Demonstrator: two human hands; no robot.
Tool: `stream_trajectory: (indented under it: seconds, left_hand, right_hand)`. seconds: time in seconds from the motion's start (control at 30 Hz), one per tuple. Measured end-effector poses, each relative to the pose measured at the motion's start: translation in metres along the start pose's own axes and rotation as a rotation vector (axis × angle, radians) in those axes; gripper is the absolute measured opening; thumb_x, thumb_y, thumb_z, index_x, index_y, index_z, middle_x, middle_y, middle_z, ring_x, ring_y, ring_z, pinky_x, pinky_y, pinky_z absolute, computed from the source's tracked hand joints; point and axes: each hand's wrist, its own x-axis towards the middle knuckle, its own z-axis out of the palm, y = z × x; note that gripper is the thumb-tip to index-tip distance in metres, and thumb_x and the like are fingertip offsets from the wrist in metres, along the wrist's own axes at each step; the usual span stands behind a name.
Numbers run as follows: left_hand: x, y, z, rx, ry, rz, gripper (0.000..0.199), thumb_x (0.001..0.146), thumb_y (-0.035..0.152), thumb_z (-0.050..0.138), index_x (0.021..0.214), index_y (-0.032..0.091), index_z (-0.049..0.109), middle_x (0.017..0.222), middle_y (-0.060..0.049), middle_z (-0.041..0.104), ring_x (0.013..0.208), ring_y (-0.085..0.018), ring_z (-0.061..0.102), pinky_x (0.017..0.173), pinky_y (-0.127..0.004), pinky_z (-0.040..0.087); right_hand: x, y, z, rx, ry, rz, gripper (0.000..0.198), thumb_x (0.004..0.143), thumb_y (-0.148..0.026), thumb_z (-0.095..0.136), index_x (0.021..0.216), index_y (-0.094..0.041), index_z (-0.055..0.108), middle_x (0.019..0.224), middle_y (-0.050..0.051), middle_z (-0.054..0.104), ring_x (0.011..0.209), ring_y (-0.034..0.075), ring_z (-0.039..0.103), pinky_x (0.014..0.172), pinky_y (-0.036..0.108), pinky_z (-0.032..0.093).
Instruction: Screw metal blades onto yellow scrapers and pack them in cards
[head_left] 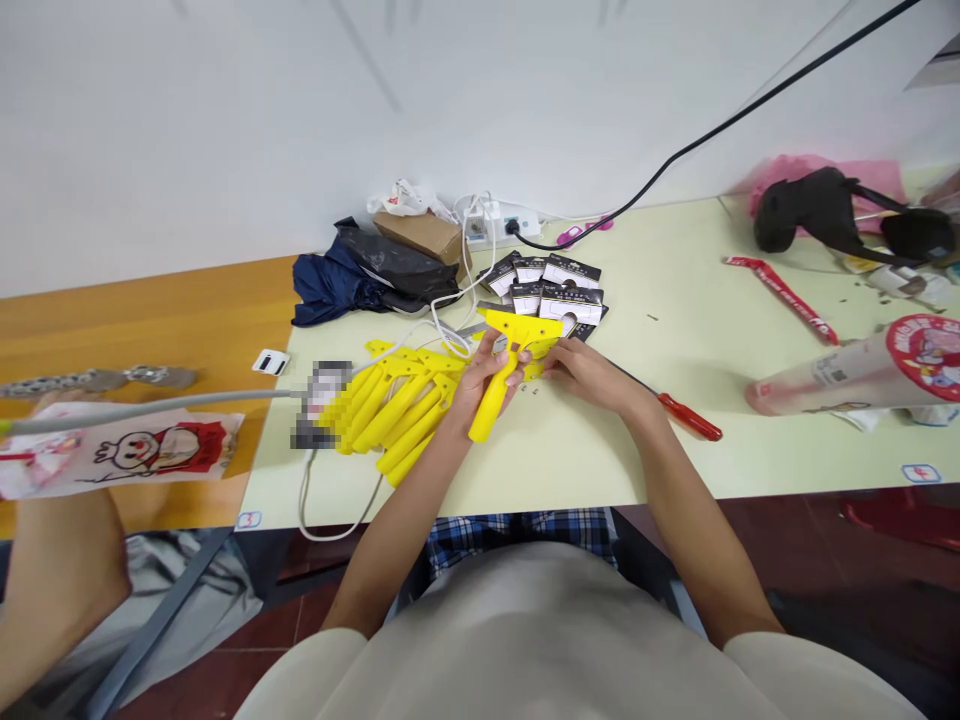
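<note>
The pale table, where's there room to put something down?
Between the dark cards and the red strip, bar a speck, and between the cup and the table's front edge. It's crowded with yellow tools beside the left hand.

A white wall (225,120) stands behind a pale worktop (697,350) and orange-brown table (195,315); dark-red floor tiles (817,555) lie below.

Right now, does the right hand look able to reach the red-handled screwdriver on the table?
Probably yes. The red-handled screwdriver lies just right of the right forearm, its handle uncovered on the table. The right hand, beside the yellow scraper, would likely need to draw back first.
</note>
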Motion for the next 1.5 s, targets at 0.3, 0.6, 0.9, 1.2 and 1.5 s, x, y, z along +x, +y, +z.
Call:
stream_trajectory:
  seconds: [0.3,0.6,0.9,1.2,1.5]
  left_hand:
    - [0.003,0.001,0.001,-0.005,0.007,0.005,0.049,0.081,0.018,0.092,0.124,0.031,0.072,0.118,-0.004,0.072,0.103,-0.013,0.074,0.068,-0.016,0.052]
    - [0.013,-0.011,-0.005,0.097,0.044,-0.032,0.054,0.08,0.025,0.099,0.124,0.029,0.067,0.114,-0.002,0.078,0.094,-0.013,0.076,0.068,-0.02,0.052]
    - [0.008,-0.026,0.006,0.256,0.004,-0.039,0.058,0.068,0.028,0.107,0.113,0.023,0.07,0.102,-0.004,0.079,0.099,-0.024,0.082,0.069,-0.027,0.054]
    - [0.007,-0.026,0.007,0.285,-0.034,-0.025,0.056,0.068,0.03,0.108,0.112,0.024,0.074,0.103,-0.004,0.08,0.098,-0.025,0.082,0.069,-0.028,0.056]
    - [0.006,-0.026,0.001,0.325,-0.083,-0.055,0.053,0.071,0.031,0.107,0.113,0.023,0.075,0.119,-0.008,0.084,0.1,-0.025,0.083,0.071,-0.029,0.055]
  right_hand:
    - [0.001,-0.012,-0.002,0.084,0.398,0.034,0.021,0.113,-0.043,0.059,0.108,-0.025,0.069,0.102,0.009,0.077,0.086,0.027,0.068,0.081,0.044,0.058]
    - [0.002,-0.03,0.001,0.156,0.714,-0.058,0.028,0.114,-0.053,0.063,0.114,-0.032,0.08,0.115,0.01,0.083,0.108,0.032,0.076,0.098,0.054,0.063]
    - [0.003,-0.037,0.004,0.192,0.619,-0.124,0.022,0.11,-0.047,0.07,0.102,-0.031,0.082,0.112,0.011,0.078,0.113,0.033,0.073,0.104,0.057,0.062]
    - [0.001,-0.04,-0.003,0.329,0.602,-0.079,0.024,0.102,-0.057,0.084,0.097,-0.033,0.085,0.116,0.008,0.073,0.115,0.031,0.07,0.107,0.055,0.06]
    - [0.0,-0.031,-0.006,0.637,0.49,0.153,0.051,0.08,-0.068,0.1,0.099,-0.026,0.077,0.109,0.006,0.08,0.1,0.025,0.075,0.095,0.047,0.064]
